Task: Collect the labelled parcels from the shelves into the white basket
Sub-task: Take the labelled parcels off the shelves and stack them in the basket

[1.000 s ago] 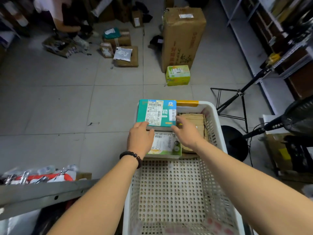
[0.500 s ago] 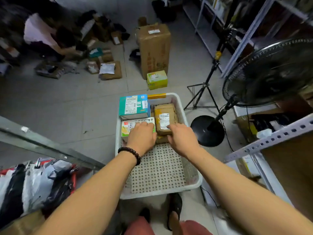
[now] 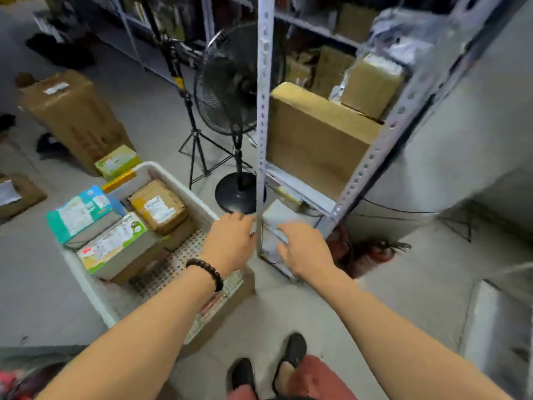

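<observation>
The white basket [image 3: 86, 272] stands on the floor at the left. In it lie a teal labelled box [image 3: 83, 213], a green-and-white box [image 3: 115, 246] and a brown taped parcel [image 3: 157, 204]. My left hand [image 3: 230, 241], with a dark bead bracelet on the wrist, hovers past the basket's right rim, fingers apart and holding nothing. My right hand [image 3: 305, 249] reaches with spread fingers over a white parcel [image 3: 279, 223] on the lowest level of the grey metal shelf [image 3: 262, 111]. Whether it touches the parcel is unclear. A big brown box [image 3: 314, 137] fills the level above.
A black standing fan [image 3: 236, 90] and a tripod [image 3: 193, 134] stand just behind the basket and shelf. A tall cardboard box [image 3: 72, 114] and a small green box [image 3: 116, 161] sit on the floor at the left. Red fire extinguishers [image 3: 372, 255] lie beside the shelf foot.
Both hands have left the parcels in the basket and swung right toward the bottom shelf. My view has turned right, so the basket is now at the left.
</observation>
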